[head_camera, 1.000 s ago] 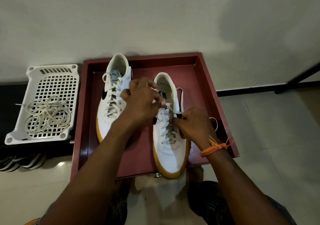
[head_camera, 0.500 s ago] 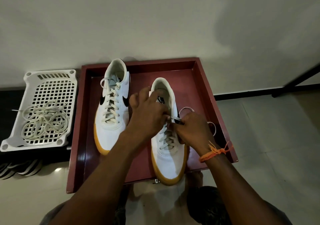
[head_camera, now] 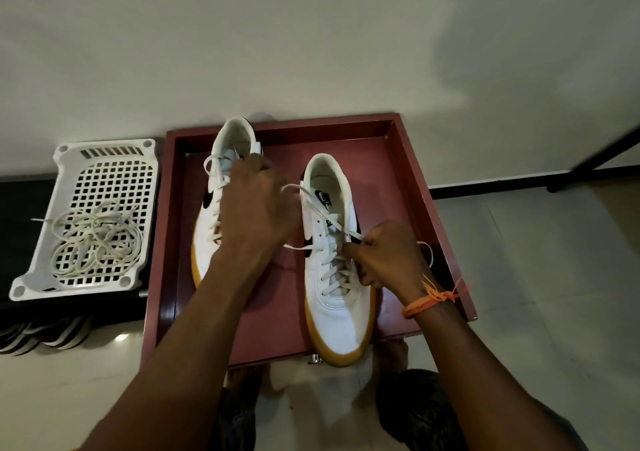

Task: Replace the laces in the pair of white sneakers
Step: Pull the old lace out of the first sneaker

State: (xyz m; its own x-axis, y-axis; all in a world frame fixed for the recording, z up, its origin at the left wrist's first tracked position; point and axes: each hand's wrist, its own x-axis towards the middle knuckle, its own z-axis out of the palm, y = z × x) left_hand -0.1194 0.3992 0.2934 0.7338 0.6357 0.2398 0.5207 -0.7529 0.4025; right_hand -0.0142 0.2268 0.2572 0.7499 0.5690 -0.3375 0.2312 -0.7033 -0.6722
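Both white sneakers stand side by side inside the dark red tray point(head_camera: 408, 159), with their toes toward me. The left sneaker point(head_camera: 239, 145) is already laced, and my left arm covers much of it. The right sneaker point(head_camera: 337, 298) has the gum-coloured sole at its toe reaching over the near edge of the tray.

My left hand point(head_camera: 258, 208) is raised above the gap between the two shoes, with its back to the camera. One end of the white lace point(head_camera: 313, 199) runs from the upper eyelets of the right sneaker to this hand, and the fingers are curled around it (the exact grip is hidden behind the hand). My right hand point(head_camera: 384, 256) is low on the right side of the same shoe, and its fingertips pinch the lace at the upper eyelets. The other lace end makes a loop on the tray floor just beside this hand. My two hands are apart, each one on its own part of the lace.

On my right wrist there is an orange thread band point(head_camera: 427, 300).

To the left of the tray lies a white plastic basket point(head_camera: 104, 150) with a grid bottom, and a bundle of old pale laces point(head_camera: 95, 242) rests in it.
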